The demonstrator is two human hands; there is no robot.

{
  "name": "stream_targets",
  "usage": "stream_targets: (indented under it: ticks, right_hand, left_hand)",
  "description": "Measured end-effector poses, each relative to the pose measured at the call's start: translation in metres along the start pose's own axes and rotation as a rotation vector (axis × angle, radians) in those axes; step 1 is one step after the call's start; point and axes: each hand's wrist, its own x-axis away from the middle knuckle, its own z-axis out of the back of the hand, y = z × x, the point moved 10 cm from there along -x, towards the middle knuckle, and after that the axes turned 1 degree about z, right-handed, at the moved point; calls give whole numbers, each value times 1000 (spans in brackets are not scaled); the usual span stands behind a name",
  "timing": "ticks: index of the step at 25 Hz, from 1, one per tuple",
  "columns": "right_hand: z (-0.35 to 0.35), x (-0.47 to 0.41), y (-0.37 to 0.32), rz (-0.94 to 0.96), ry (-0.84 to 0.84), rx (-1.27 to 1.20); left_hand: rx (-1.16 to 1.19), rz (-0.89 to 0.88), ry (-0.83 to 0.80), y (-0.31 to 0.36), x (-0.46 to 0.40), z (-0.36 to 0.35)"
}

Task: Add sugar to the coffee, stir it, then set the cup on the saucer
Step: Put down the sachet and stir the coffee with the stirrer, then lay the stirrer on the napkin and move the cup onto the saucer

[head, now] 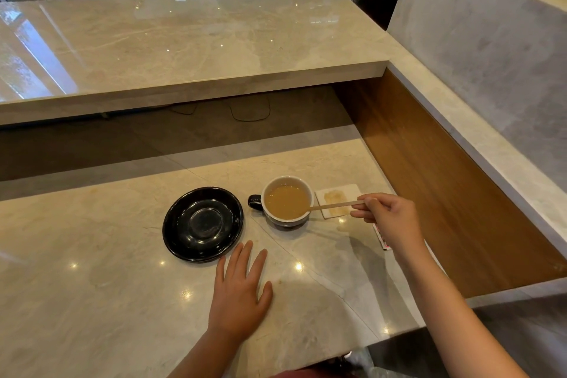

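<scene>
Cup (287,204) between saucer (203,225) and napkin (337,200)

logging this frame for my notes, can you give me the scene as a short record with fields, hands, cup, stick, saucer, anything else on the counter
left hand: flat on the counter, fingers spread, holding nothing
right hand: fingers pinch the far end of the wooden stir stick
stir stick: tip dipped in the coffee at the cup's right rim
cup: white inside, dark handle pointing left, light brown coffee, standing on the counter
saucer: black, empty, left of the cup, not touching it
napkin: white, stained, right of the cup
task state: cup not yet on saucer
</scene>
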Motion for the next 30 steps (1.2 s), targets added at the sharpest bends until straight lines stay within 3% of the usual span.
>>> stream_targets:
  ticks: [7, 11, 14, 16, 24, 30]
  right_hand:
    - [44, -1, -3, 75, 89, -84]
    - [45, 4, -16, 412, 112, 408]
    - [15, 19, -15, 786, -14, 746]
    - [3, 27, 2, 873, -102, 833]
    - [-5, 36, 62, 788, -287, 1010]
    - [-9, 39, 64, 695, -293, 1050]
  left_hand:
    - [-4, 3, -3, 0, 1, 1]
    - [8, -4, -1, 0, 2, 2]
    - [-3, 4, -9, -1, 1, 1]
    - [-2, 1, -5, -1, 0, 1]
    - [-7, 3, 1, -1, 1, 3]
    - [-10, 13, -4, -1, 1, 1]
